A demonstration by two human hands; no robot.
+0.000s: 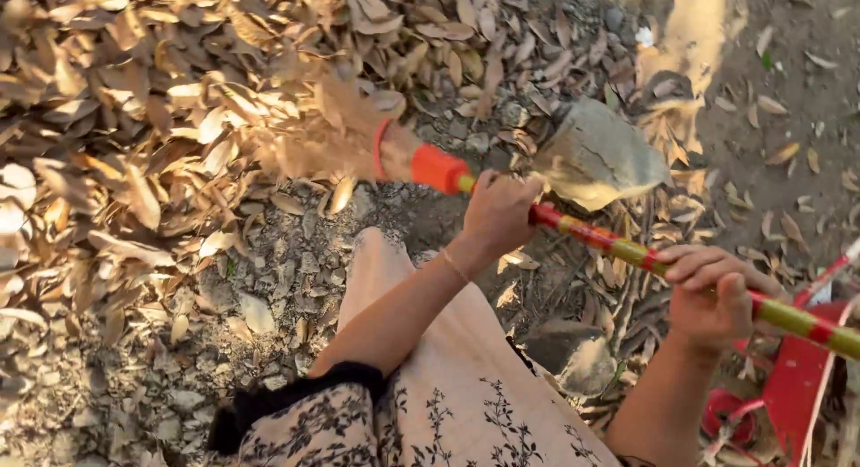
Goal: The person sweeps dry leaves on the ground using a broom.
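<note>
I hold a broom with both hands. Its handle (618, 246) is striped red and yellow, with an orange collar (439, 168) and a blurred straw head (322, 135) over a pile of dry leaves (116, 117). My left hand (500, 211) grips the handle just behind the orange collar. My right hand (712, 292) grips it farther back, to the right. A thin bracelet shows on the left wrist.
Dry leaves cover the ground at the left and top. Bare stony soil (224, 341) lies at the lower left. A grey flat stone (600, 153) sits above the handle. A red metal frame (797, 377) stands at the lower right. My floral garment (448, 404) fills the bottom.
</note>
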